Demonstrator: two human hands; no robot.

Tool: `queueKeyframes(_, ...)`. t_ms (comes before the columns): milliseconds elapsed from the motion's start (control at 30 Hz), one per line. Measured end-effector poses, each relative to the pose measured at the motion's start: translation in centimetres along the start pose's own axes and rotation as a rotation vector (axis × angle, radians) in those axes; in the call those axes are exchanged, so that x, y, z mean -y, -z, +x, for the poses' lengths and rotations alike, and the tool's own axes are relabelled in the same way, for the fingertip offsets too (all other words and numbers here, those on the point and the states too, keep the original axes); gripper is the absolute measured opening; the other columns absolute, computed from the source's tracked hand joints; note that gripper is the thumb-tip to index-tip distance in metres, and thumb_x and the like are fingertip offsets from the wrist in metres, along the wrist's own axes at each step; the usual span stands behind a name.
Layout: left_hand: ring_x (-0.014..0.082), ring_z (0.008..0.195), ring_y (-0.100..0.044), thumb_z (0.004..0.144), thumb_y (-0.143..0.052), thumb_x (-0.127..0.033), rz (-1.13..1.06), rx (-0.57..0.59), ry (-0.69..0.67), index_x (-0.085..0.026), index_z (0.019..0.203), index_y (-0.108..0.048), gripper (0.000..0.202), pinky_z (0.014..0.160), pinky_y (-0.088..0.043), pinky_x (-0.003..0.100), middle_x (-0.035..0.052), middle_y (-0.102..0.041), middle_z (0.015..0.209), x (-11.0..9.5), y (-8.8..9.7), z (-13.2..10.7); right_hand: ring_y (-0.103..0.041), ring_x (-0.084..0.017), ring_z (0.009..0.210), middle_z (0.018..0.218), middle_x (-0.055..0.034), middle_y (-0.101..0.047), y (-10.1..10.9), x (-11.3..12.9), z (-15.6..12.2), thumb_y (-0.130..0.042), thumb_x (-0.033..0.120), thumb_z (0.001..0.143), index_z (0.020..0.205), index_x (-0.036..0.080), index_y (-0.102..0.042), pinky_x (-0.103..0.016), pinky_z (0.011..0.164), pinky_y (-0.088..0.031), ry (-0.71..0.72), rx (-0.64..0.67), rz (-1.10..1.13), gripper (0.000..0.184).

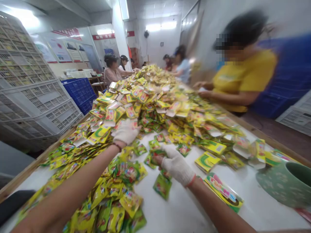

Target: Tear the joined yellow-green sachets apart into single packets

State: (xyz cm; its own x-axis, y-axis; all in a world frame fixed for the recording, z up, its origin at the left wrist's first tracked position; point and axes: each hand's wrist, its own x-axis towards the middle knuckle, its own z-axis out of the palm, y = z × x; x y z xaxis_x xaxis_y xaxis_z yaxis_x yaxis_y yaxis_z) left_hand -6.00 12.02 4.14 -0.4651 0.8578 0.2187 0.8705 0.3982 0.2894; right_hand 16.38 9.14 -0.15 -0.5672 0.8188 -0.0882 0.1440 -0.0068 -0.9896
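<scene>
My left hand [126,132], in a white fingerless glove, reaches to the near face of a big heap of yellow cartons [131,111]. Its thumb stands apart from the fingers, which blur against the cartons. My right hand [178,164], gloved the same way, is low over the white tabletop with its fingertips curled on a small green sachet [155,154]. Just below it lies another green sachet [162,186]. Between and below my forearms spreads a loose pile of green and yellow sachets [116,194].
Flat yellow cartons [223,192] lie right of my right wrist, near a green patterned pot [284,184]. A wooden rim [269,142] edges the table. A person in a yellow shirt [245,74] works at the right; others sit farther back. White crates [36,97] are stacked at left.
</scene>
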Motion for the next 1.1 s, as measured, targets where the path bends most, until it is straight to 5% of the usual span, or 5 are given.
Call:
queueKeyframes(200, 0.0367, 0.096, -0.062, 0.064, -0.065, -0.038, 0.107, 0.094, 0.055, -0.011, 0.107, -0.05, 0.053, 0.074, -0.047, 0.041, 0.0209, -0.062, 0.104, -0.6, -1.3, 2.0, -0.054, -0.01, 0.053, 0.073, 0.0003, -0.064, 0.3, -0.2, -0.1, -0.067, 0.031, 0.074, 0.102, 0.02, -0.063, -0.021, 0.047, -0.044, 0.0, 0.002, 0.008, 0.031)
queueKeyframes(367, 0.0227, 0.093, -0.061, 0.069, -0.06, -0.031, 0.054, 0.164, -0.225, -0.022, 0.105, -0.05, 0.038, 0.078, -0.047, 0.031, 0.0072, -0.061, 0.102, -0.7, -0.1, -6.1, -0.059, -0.013, 0.06, 0.075, -0.0008, -0.062, 1.4, 0.5, -0.2, -0.065, 0.036, 0.075, 0.105, 0.019, -0.06, -0.023, 0.05, -0.049, 0.073, -0.107, 0.139, 0.034)
queueKeyframes(567, 0.0267, 0.092, -0.059, 0.072, -0.062, -0.038, 0.016, -0.028, -0.412, -0.018, 0.106, -0.049, 0.042, 0.082, -0.049, 0.037, 0.009, -0.06, 0.095, 0.9, -0.5, -13.9, -0.059, -0.015, 0.062, 0.077, -0.0021, -0.064, 1.8, 0.7, -0.3, -0.062, 0.034, 0.077, 0.108, 0.017, -0.062, -0.027, 0.057, -0.052, 0.148, -0.169, -0.013, 0.035)
queueKeyframes(800, 0.0244, 0.092, -0.058, 0.073, -0.063, -0.026, -0.061, 0.026, -0.601, -0.019, 0.103, -0.054, 0.033, 0.08, -0.05, 0.036, 0.008, -0.058, 0.099, 1.6, -1.5, -14.7, -0.061, -0.016, 0.077, 0.084, -0.0007, -0.068, 2.1, 0.1, -0.5, -0.064, 0.023, 0.074, 0.094, 0.017, -0.072, -0.027, 0.071, -0.051, 0.123, 0.212, -0.221, 0.022)
queueKeyframes(1100, 0.024, 0.087, -0.057, 0.072, -0.064, -0.024, -0.074, -0.111, -0.635, -0.015, 0.105, -0.056, 0.035, 0.075, -0.051, 0.035, 0.0081, -0.057, 0.094, 1.4, -2.3, -14.7, -0.053, -0.011, 0.051, 0.061, 0.0027, -0.059, 1.3, -0.8, 0.0, -0.061, 0.028, 0.078, 0.087, 0.016, -0.062, -0.021, 0.047, -0.042, -0.011, 0.063, -0.173, 0.014)
